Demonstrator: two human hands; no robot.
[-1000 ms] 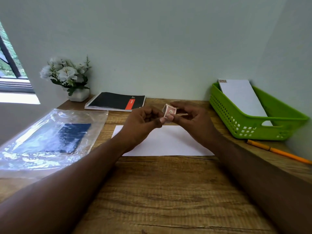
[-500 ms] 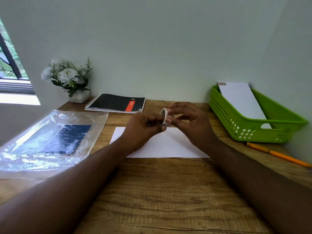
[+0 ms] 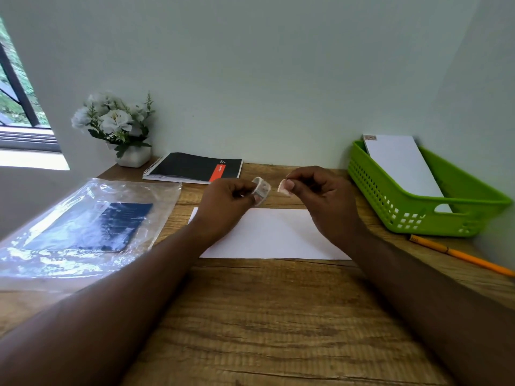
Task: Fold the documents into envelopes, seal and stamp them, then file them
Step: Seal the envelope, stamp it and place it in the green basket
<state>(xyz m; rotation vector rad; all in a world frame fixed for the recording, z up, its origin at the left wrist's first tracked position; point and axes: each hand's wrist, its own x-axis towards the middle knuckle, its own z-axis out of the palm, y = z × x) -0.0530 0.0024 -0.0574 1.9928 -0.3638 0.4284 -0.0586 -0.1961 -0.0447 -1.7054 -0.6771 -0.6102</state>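
Observation:
A white envelope [image 3: 274, 235] lies flat on the wooden desk [image 3: 264, 316] in front of me. Above its far edge my left hand [image 3: 227, 203] pinches a small roll of stamps [image 3: 261, 188]. A short way to its right, my right hand [image 3: 320, 196] pinches a single pinkish stamp [image 3: 282, 188] between thumb and forefinger, apart from the roll. At the right, a green basket [image 3: 412, 213] holds another white envelope [image 3: 401, 165] that leans on its far wall, with a stamp on its top left corner.
A clear plastic bag [image 3: 83, 232] with a dark blue sheet inside covers the desk's left side. A black spiral notebook [image 3: 195, 167] and a white flower pot [image 3: 122, 132] stand at the back. An orange pencil [image 3: 459, 256] lies below the basket.
My hands, close together on the stamp roll before, have drawn apart. A single stamp has come off the roll and is now in my right hand.

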